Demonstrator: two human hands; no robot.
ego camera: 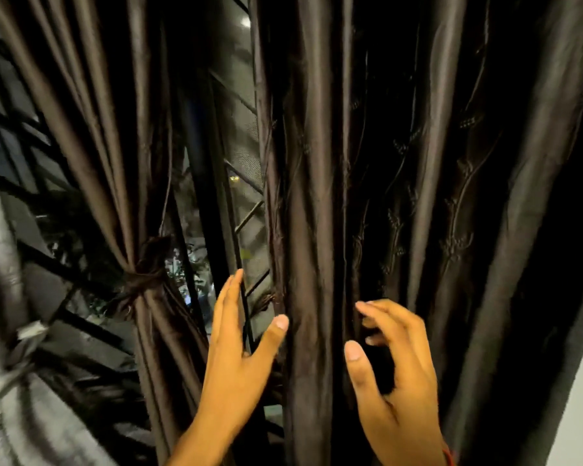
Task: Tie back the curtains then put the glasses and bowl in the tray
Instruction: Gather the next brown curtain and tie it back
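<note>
At the centre and right of the frame a dark brown satin curtain panel [320, 196] is hanging loose in long vertical folds, not yet tied, with stitched vine embroidery [458, 203] showing toward the right. Left hand [239, 358] is reaching at lower centre, fingers straight and thumb spread, holding nothing, thumb tip looking to be touching the panel's left edge. Right hand [394, 375] is hovering just beside it at lower right, fingers loosely curled toward the fabric, thumb out, gripping nothing. At centre left a second brown panel [91, 136] is already sitting bunched under a knotted tieback [142, 280]; at far left a grey curtain [11, 331] is sitting tied too. Window grille [239, 183] is showing through the gap between the brown panels. Judging by the sheen and drape, the fabric is looking soft, light and slippery, so gathering all folds into one bundle at about the height of the other knot seems the sensible hold. Glasses, bowl and tray are not showing in view.
</note>
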